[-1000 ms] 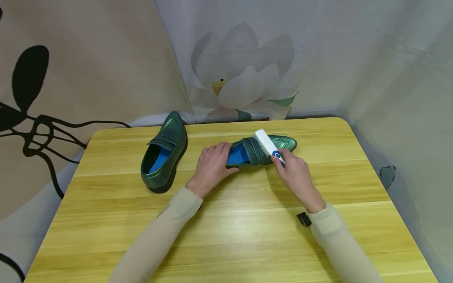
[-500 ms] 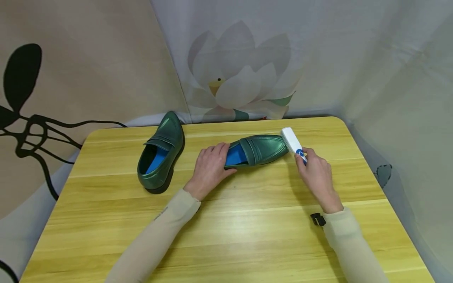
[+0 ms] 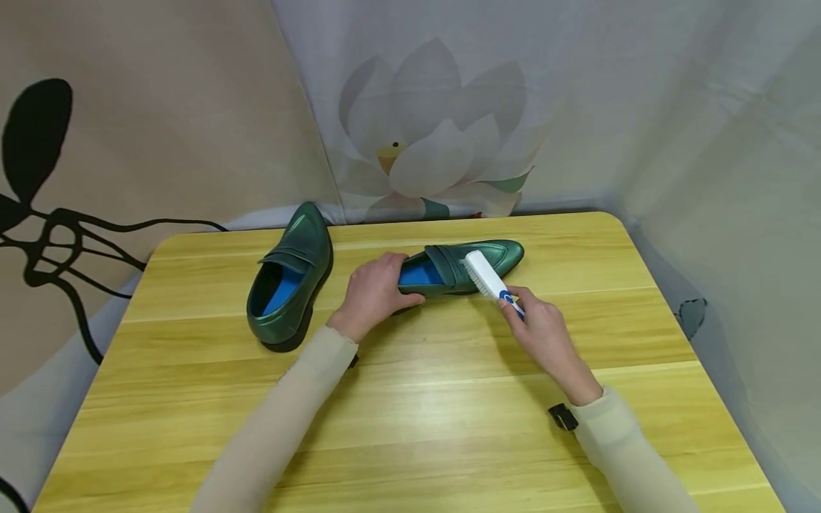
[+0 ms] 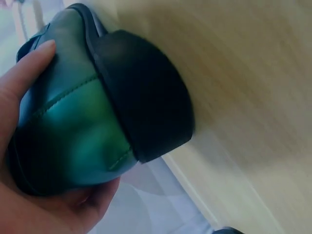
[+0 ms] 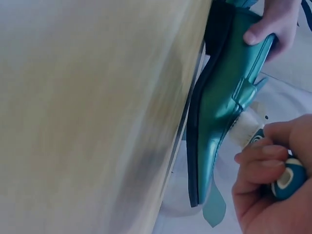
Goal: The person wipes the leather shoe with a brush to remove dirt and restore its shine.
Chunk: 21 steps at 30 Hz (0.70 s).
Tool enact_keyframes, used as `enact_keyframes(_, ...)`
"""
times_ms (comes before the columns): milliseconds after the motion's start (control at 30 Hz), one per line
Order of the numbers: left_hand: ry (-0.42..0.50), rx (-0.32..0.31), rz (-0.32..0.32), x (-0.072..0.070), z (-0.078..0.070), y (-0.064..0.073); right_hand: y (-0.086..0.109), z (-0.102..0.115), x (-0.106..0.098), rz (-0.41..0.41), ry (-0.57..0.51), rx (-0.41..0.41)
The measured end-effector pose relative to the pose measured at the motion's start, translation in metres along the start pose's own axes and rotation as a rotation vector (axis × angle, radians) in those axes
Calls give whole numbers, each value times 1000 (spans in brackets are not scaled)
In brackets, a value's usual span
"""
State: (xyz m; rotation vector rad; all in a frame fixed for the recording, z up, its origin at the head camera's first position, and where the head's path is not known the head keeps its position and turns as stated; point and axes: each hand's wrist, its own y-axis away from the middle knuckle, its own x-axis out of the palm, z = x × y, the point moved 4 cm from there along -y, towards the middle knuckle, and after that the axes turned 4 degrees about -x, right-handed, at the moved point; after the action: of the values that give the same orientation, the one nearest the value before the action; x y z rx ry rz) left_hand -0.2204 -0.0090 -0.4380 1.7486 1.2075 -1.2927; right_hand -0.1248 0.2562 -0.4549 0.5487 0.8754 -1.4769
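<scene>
A green loafer [image 3: 449,266] with a blue insole lies on the table, its toe to the right. My left hand [image 3: 375,292] grips it round the heel; in the left wrist view the thumb and fingers lie on either side of the green heel [image 4: 78,131], above the black sole. My right hand [image 3: 541,331] holds a white brush [image 3: 485,275] by its blue-and-white handle. The bristles meet the side of the upper near the strap. In the right wrist view the fingers curl round the brush handle [image 5: 287,180].
A second green loafer [image 3: 291,278] stands to the left, its toe toward the back edge. The wooden table [image 3: 423,427] has a curtain [image 3: 442,107] with a flower print behind it. A dark strap buckle [image 3: 563,417] hangs at the right wrist.
The brush went right to the toe, then came back left to the side near the strap. The held loafer has tilted and shifted slightly left and toward the back; the other loafer stays put.
</scene>
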Motion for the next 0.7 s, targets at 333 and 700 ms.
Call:
enact_keyframes(333, 55, -47, 82, -4, 5, -7, -11, -23, -16, -75, 132, 54)
enact_keyframes(700, 43, -57, 166, -8, 4, -11, -10, -15, -13, -7, 117, 1)
